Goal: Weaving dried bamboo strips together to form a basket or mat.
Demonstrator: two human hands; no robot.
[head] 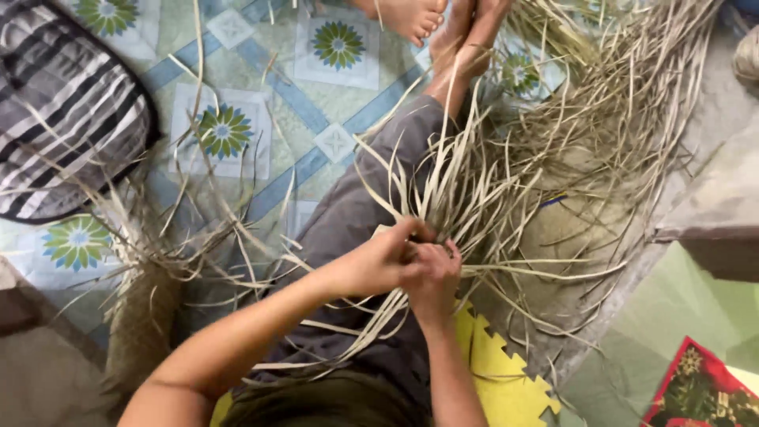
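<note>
My left hand [383, 261] and my right hand [435, 273] meet over my lap, both pinching pale dried leaf strips [466, 190]. The strips fan out from my fingers toward my feet [462, 32] and trail back across my grey trousers [348, 213]. The fingers of both hands are closed on the strips where they cross. A large loose heap of the same strips [601, 103] lies to the right of my outstretched legs.
A striped black-and-white cushion [63, 103] lies at the upper left on a flower-patterned floor mat [229, 126]. A woven piece [146, 316] with loose ends sits at my left. Yellow foam puzzle mat [498, 372] is under me; a grey block [711, 205] stands at right.
</note>
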